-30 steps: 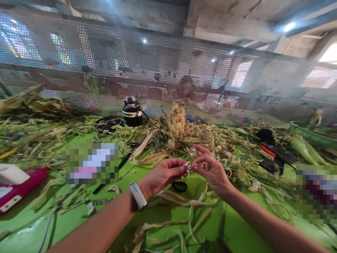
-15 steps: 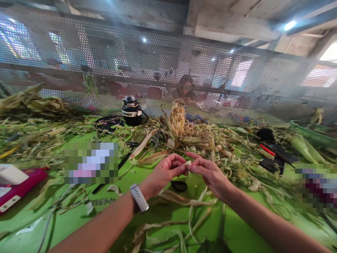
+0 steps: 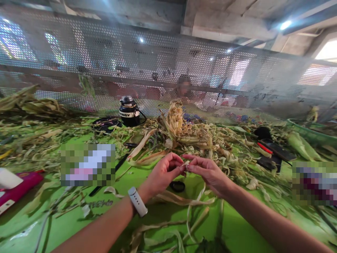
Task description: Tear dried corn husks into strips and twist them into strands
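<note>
Above the green worktop [image 3: 237, 225], the left hand [image 3: 163, 173] and right hand [image 3: 210, 172] pinch a small pale piece [image 3: 186, 163] between them, neither nearer; its long axis is unclear.

The bottle [image 3: 129, 111] stands left of the standing husk bundle [image 3: 174, 119].

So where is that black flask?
In the head view, the black flask stands left of center, before the perforated screen, just right of a low black item.

Right hand [image 3: 212, 173]: fingers [image 3: 191, 157], earlier raised and spread, now lower, closer to left hand [image 3: 161, 175].
</note>
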Demonstrator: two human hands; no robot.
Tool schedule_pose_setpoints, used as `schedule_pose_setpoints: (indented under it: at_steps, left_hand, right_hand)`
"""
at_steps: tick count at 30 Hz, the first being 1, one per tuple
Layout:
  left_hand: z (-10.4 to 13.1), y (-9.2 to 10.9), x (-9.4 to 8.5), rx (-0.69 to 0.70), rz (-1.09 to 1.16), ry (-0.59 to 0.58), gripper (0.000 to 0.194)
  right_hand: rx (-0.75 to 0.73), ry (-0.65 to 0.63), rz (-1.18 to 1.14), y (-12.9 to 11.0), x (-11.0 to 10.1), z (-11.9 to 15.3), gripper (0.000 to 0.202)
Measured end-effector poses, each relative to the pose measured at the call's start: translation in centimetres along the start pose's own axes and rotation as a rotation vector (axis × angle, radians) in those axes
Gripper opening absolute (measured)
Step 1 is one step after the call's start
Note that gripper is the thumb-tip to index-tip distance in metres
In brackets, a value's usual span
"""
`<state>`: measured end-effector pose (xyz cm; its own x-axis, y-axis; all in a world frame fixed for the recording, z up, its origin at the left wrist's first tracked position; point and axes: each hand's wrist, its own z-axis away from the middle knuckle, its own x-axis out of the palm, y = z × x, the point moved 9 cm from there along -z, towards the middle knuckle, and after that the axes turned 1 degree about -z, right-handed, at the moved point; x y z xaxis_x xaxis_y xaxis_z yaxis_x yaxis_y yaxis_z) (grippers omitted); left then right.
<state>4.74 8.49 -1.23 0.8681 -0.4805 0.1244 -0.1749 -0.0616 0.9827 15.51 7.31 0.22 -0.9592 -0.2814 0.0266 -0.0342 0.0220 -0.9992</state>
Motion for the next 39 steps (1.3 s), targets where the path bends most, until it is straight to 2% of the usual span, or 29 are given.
schedule_pose_setpoints:
  at_steps: [12, 22, 29, 35, 39]
  left_hand:
    - [0.3, 0.3, 0.5, 0.031, 0.032, -0.014, 0.025]
    - [0.1, 0.0, 0.7, -0.019, 0.092, -0.064, 0.029]
    - [0.5, 0.8, 0.9, -0.031, 0.154, -0.044, 0.026]
    - [0.7, 0.6, 1.4, -0.055, 0.183, -0.067, 0.026]
    - [0.7, 0.4, 1.2, -0.068, 0.183, -0.036, 0.026]
  right_hand:
    - [0.031, -0.006, -0.122, 0.3, -0.2, 0.1, 0.018]
    - [0.056, -0.079, -0.098, 0.2, 0.0, -0.2, 0.019]
    - [0.038, -0.116, -0.081, -0.1, 0.2, -0.1, 0.018]
    - [0.021, -0.03, -0.092, -0.1, -0.3, -0.1, 0.021]
    - [0.035, 0.024, -0.159, 0.3, -0.4, -0.1, 0.022]
